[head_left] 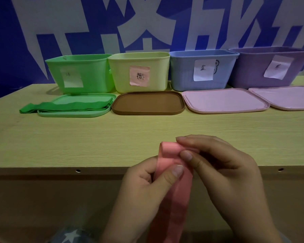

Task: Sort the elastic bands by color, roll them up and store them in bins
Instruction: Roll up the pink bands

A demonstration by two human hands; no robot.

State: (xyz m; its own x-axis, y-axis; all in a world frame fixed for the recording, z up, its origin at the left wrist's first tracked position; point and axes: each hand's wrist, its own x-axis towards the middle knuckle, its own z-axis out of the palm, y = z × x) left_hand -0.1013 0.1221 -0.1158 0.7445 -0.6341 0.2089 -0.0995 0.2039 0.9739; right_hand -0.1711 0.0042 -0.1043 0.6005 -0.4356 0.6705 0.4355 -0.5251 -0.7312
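A pink elastic band (172,195) hangs down over the table's front edge, its top end folded over. My left hand (144,188) pinches the band with thumb on its face. My right hand (223,174) grips the folded top end between fingers and thumb. A stack of green bands (65,106) lies flat on the green lid (72,114). Along the back stand four labelled bins: green (79,72), pale yellow (139,72) with a pink label, blue (202,71) and purple (270,65).
A brown lid (147,103) and two pink lids (225,100), (286,97) lie in front of the bins. The wooden table (77,137) has a front edge near my hands. A blue wall with white characters stands behind.
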